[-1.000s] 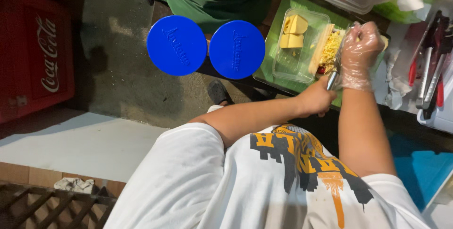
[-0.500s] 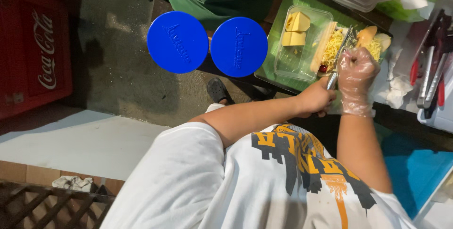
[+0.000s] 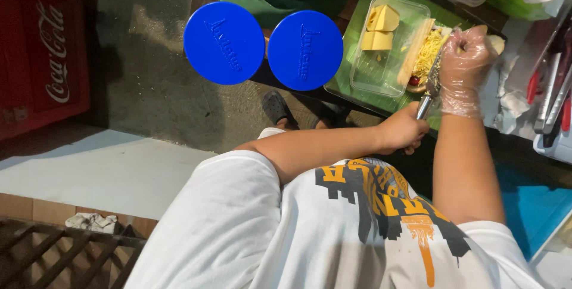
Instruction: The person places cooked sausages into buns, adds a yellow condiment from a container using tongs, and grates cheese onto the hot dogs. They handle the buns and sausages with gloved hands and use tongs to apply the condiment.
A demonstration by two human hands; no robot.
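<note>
My left hand (image 3: 405, 131) is closed on the knife (image 3: 430, 86) handle. My gloved right hand (image 3: 468, 62) is curled on the filled bread roll (image 3: 424, 56). Just left of my fingers, a clear tray (image 3: 381, 74) holds cheese blocks (image 3: 380, 27).

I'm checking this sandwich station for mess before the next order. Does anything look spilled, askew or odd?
A little. Shredded cheese heaps over the open sandwich and a few crumbs lie loose in the clear plastic tray. Only the right hand wears a plastic glove; the left hand, holding the grater, is bare. Nothing looks damaged.
</note>
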